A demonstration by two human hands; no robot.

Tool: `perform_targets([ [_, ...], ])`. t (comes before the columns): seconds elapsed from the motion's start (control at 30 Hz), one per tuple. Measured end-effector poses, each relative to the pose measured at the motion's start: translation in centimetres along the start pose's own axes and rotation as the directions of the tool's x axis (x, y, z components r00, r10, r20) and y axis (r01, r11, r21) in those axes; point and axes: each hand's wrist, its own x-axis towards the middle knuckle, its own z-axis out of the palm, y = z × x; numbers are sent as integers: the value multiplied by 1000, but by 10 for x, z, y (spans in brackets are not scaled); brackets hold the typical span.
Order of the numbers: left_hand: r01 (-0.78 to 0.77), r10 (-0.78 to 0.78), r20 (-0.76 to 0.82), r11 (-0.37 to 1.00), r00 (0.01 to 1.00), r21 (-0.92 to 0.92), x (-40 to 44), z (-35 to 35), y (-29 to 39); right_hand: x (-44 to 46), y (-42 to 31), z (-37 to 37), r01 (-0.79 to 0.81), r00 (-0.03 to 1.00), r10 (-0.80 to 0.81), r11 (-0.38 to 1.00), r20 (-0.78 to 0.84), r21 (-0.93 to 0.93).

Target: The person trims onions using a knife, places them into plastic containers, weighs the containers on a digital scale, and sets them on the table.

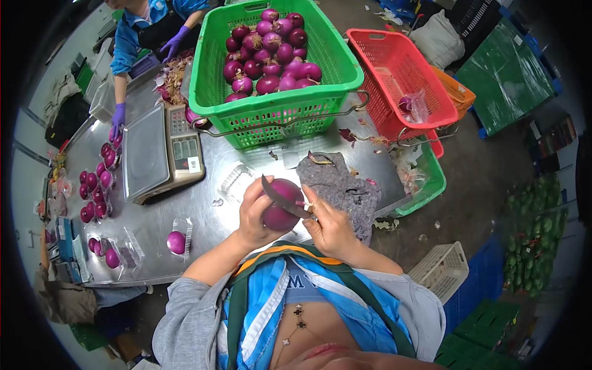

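My left hand (253,214) is closed around a large red onion (276,218) in front of my chest. My right hand (333,226) grips a knife (287,204), its dark curved blade lying across the onion's face. The handle is mostly hidden in the fingers. A pale stub on the onion shows beside my right fingertips. Below my hands is the metal table (216,246), with a grey cloth (354,191) beyond my right hand. An open clear plastic tray (237,180) lies beyond my left hand.
A green basket (277,102) of red onions stands ahead, beside a red basket (394,80). A scale (161,151) and packed onions (98,194) are to the left. A co-worker's purple-gloved hand (118,118) touches onions there. A green bin (435,179) holds scraps at right.
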Motion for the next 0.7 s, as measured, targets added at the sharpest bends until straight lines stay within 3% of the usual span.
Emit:
perform_targets([
  [0.07, -24, 24, -15, 1000, 1000, 17, -1, -5, -1, -6, 9, -1, 14, 1000, -14, 1000, 23, -14],
  [0.13, -99, 105, -118, 994, 987, 53, -2, -10, -5, -19, 42, 3, -246, 969, 240, 962, -61, -121],
  [0.17, -117, 129, -173, 990, 976, 76, -1, -10, -9, -18, 45, 5, -223, 974, 217, 966, -62, -129],
  [0.23, -6, 12, -102, 998, 995, 62, -6, -12, -13, -22, 35, 10, -256, 957, 286, 907, -45, 336],
  [0.27, -28, 28, -120, 1000, 992, 4, -6, -5, -15, -23, 26, 14, -301, 932, 361, 767, 6, 567],
  [0.3, -34, 34, -115, 999, 993, -4, -6, 3, -9, -17, 36, 20, -394, 900, 379, 490, 217, 778],
  [0.33, -43, 22, -143, 988, 989, -150, -4, 12, -2, -13, 38, 29, -384, 902, 382, 499, 201, 777],
  [0.37, -49, 0, -167, 955, 986, -293, -4, 18, 3, -9, 38, 38, -445, 840, 426, 185, 337, 876],
  [0.4, -71, 67, -32, 984, 997, -164, -2, 12, 0, -5, 37, 43, -461, 775, 412, -150, 479, 875],
  [0.43, -101, 92, -65, 985, 994, -142, -3, 16, -3, 2, 30, 36, -396, 797, 403, -213, 450, 893],
  [0.5, 149, -122, 151, 972, 981, -180, -11, 1, -6, 8, 36, 26, -261, 918, 377, 349, 120, 900],
  [0.53, 428, -337, 282, 817, 898, -386, -13, -2, -2, 14, 24, 24, -122, 945, 327, 427, -28, 896],
  [0.57, 435, -345, 283, 816, 895, -380, -13, -2, -2, 18, 13, 23, 15, 948, 270, 494, -169, 869],
  [0.6, 592, -483, 346, 606, 804, -532, -14, 1, -1, 15, 15, 29, -27, 941, 282, 611, -186, 791],
  [0.63, 686, -579, 430, 342, 692, -643, -14, 3, 0, 14, 15, 28, -33, 942, 284, 607, -179, 794],
  [0.67, 684, -579, 428, 345, 694, -643, -13, 3, 1, 20, 14, 24, -13, 962, 175, 799, -211, 601],
  [0.7, 711, -636, 457, 215, 622, -670, -12, 3, 2, 25, 15, 19, 22, 974, 62, 931, -216, 364],
])
